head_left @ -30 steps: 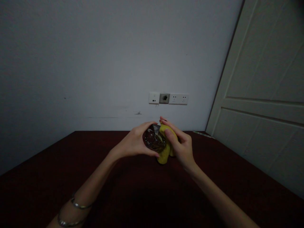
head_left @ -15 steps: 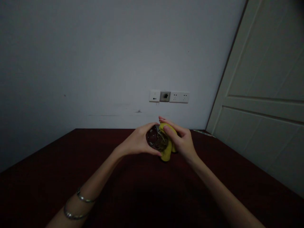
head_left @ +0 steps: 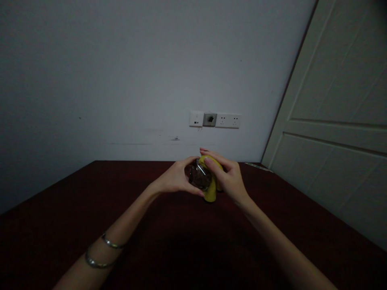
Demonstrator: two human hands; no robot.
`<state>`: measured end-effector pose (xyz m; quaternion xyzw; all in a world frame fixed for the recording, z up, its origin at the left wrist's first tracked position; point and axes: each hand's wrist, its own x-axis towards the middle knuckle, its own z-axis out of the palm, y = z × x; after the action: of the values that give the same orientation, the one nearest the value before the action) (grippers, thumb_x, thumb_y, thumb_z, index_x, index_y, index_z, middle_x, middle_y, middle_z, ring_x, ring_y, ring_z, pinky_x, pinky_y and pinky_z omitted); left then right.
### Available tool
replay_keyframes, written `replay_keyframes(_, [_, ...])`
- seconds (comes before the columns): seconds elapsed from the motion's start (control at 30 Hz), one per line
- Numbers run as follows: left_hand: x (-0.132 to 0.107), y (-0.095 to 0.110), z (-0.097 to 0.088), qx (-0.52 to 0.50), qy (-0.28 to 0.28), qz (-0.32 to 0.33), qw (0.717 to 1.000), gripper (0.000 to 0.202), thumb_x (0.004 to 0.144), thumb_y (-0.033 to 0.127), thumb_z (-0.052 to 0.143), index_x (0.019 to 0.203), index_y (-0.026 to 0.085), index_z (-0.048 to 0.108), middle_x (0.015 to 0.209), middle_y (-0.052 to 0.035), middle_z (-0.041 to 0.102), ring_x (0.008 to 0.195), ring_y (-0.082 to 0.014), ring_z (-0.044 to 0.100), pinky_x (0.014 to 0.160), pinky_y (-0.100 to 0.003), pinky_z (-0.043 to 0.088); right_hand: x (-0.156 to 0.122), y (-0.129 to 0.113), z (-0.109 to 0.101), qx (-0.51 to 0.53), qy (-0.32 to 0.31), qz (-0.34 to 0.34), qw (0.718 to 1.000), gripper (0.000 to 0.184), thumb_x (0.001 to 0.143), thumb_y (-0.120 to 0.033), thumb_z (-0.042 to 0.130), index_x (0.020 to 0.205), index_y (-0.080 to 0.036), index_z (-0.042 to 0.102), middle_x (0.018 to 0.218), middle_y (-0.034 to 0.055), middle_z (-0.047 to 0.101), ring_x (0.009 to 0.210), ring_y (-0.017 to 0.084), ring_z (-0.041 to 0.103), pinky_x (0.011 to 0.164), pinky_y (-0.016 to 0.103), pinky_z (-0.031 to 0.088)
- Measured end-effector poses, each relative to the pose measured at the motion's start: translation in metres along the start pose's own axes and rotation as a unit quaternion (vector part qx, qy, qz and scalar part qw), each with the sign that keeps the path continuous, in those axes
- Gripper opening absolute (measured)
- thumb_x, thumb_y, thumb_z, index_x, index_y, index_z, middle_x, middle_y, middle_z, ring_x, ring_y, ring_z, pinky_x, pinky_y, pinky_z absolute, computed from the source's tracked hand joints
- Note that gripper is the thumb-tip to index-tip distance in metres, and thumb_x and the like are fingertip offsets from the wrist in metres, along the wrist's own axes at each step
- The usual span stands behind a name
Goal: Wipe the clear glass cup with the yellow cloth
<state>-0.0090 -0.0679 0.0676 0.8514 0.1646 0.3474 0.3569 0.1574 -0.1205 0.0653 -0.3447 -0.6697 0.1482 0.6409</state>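
A clear, round glass vessel (head_left: 199, 176) is gripped by my left hand (head_left: 177, 176), whose thumb and fingers curve around its left side. In my right hand (head_left: 229, 177) is a yellow cloth (head_left: 211, 193), pressed against the right side of the glass. The right thumb lies on top of the cloth, and part of it hangs below the fingers. Both hands are close together over the dark red table. My fingers and the cloth hide part of the glass, so its exact kind is hard to tell.
The dark red tabletop (head_left: 193, 225) reaches back to a pale wall (head_left: 136, 80). A row of sockets (head_left: 227, 121) sits low on that wall. A white panelled door (head_left: 338, 121) stands along the right edge. A thin flat strip (head_left: 258, 166) lies at the far right corner.
The glass has tilted or turned a little between my hands. Its right side is covered slightly differently by the cloth, and both hands have shifted slightly left.
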Motion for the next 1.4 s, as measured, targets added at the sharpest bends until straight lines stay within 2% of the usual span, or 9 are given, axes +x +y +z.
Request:
replay_keyframes(0.1, [0.001, -0.006, 0.003, -0.008, 0.003, 0.002, 1.000, 0.084, 0.051, 0.028, 0.086, 0.125, 0.017, 0.048, 0.121, -0.0113, 0.061, 0.110, -0.0272, 0.058, 0.095, -0.043, 0.046, -0.008, 0.000, 0.001, -0.083, -0.034, -0.114, 0.989, 0.024, 0.085, -0.024, 0.059, 0.106, -0.022, 0.070, 0.122, 0.0091, 0.065, 0.115, 0.022, 0.060, 0.101, 0.043, 0.047])
replay_keyframes(0.2, [0.001, -0.013, 0.006, -0.024, 0.016, 0.011, 1.000, 0.078, 0.058, 0.026, 0.082, 0.126, 0.017, 0.047, 0.114, -0.0104, 0.063, 0.102, -0.0242, 0.062, 0.086, -0.038, 0.050, -0.012, 0.000, -0.001, -0.157, -0.098, -0.232, 0.955, 0.029, 0.084, -0.020, 0.058, 0.111, -0.021, 0.068, 0.129, 0.0106, 0.060, 0.125, 0.023, 0.052, 0.105, 0.046, 0.043])
replay_keyframes(0.27, [0.001, -0.014, 0.007, -0.024, 0.030, 0.003, 0.999, 0.073, 0.061, 0.025, 0.081, 0.125, 0.016, 0.048, 0.111, -0.0100, 0.064, 0.098, -0.0228, 0.063, 0.084, -0.037, 0.051, -0.011, 0.002, -0.002, -0.179, -0.115, -0.257, 0.943, 0.030, 0.084, -0.020, 0.058, 0.113, -0.020, 0.066, 0.131, 0.0109, 0.059, 0.127, 0.023, 0.050, 0.105, 0.047, 0.043])
replay_keyframes(0.5, [0.005, -0.012, 0.009, 0.020, 0.067, -0.034, 0.997, 0.073, 0.055, 0.031, 0.084, 0.118, 0.014, 0.053, 0.109, -0.0100, 0.064, 0.099, -0.0238, 0.061, 0.088, -0.039, 0.049, -0.004, 0.010, 0.001, -0.125, -0.009, -0.121, 0.985, 0.026, 0.087, -0.023, 0.056, 0.110, -0.023, 0.068, 0.121, 0.0086, 0.066, 0.111, 0.021, 0.062, 0.097, 0.042, 0.051])
replay_keyframes(0.73, [0.005, -0.017, 0.008, 0.082, 0.095, -0.019, 0.992, 0.057, 0.066, 0.025, 0.073, 0.118, 0.015, 0.052, 0.105, -0.0088, 0.064, 0.090, -0.0201, 0.063, 0.079, -0.035, 0.051, -0.013, 0.014, 0.007, -0.193, -0.103, -0.252, 0.942, 0.031, 0.085, -0.018, 0.057, 0.115, -0.018, 0.066, 0.132, 0.0128, 0.057, 0.131, 0.025, 0.044, 0.108, 0.047, 0.040])
replay_keyframes(0.93, [0.003, -0.007, 0.006, 0.084, 0.072, -0.035, 0.993, 0.078, 0.053, 0.037, 0.084, 0.121, 0.016, 0.052, 0.111, -0.0099, 0.064, 0.100, -0.0258, 0.060, 0.089, -0.042, 0.047, -0.002, 0.015, -0.001, -0.077, -0.007, -0.080, 0.994, 0.025, 0.085, -0.029, 0.060, 0.107, -0.025, 0.070, 0.123, 0.0064, 0.065, 0.114, 0.022, 0.060, 0.103, 0.045, 0.045])
replay_keyframes(1.07, [0.003, -0.005, 0.007, 0.022, 0.041, -0.032, 0.998, 0.077, 0.050, 0.035, 0.086, 0.118, 0.016, 0.055, 0.115, -0.0107, 0.063, 0.106, -0.0266, 0.059, 0.093, -0.042, 0.046, 0.003, 0.016, -0.007, 0.012, 0.001, 0.025, 1.000, 0.027, 0.082, -0.039, 0.062, 0.103, -0.025, 0.072, 0.115, 0.0052, 0.070, 0.112, 0.023, 0.062, 0.102, 0.046, 0.045])
replay_keyframes(1.27, [0.006, -0.011, 0.009, -0.186, 0.040, -0.064, 0.980, 0.073, 0.049, 0.023, 0.087, 0.115, 0.014, 0.055, 0.114, -0.0116, 0.063, 0.101, -0.0238, 0.062, 0.086, -0.038, 0.050, -0.008, 0.003, -0.002, -0.014, -0.020, -0.126, 0.992, 0.026, 0.083, -0.025, 0.062, 0.108, -0.028, 0.069, 0.130, 0.0036, 0.060, 0.120, 0.021, 0.056, 0.106, 0.045, 0.041])
replay_keyframes(1.4, [0.006, -0.010, 0.009, -0.213, 0.038, -0.061, 0.974, 0.070, 0.047, 0.023, 0.088, 0.110, 0.013, 0.058, 0.108, -0.0103, 0.066, 0.096, -0.0224, 0.063, 0.087, -0.039, 0.050, -0.007, 0.006, -0.003, 0.019, -0.004, -0.083, 0.996, 0.024, 0.084, -0.029, 0.061, 0.107, -0.028, 0.069, 0.126, 0.0034, 0.063, 0.118, 0.021, 0.058, 0.105, 0.045, 0.043])
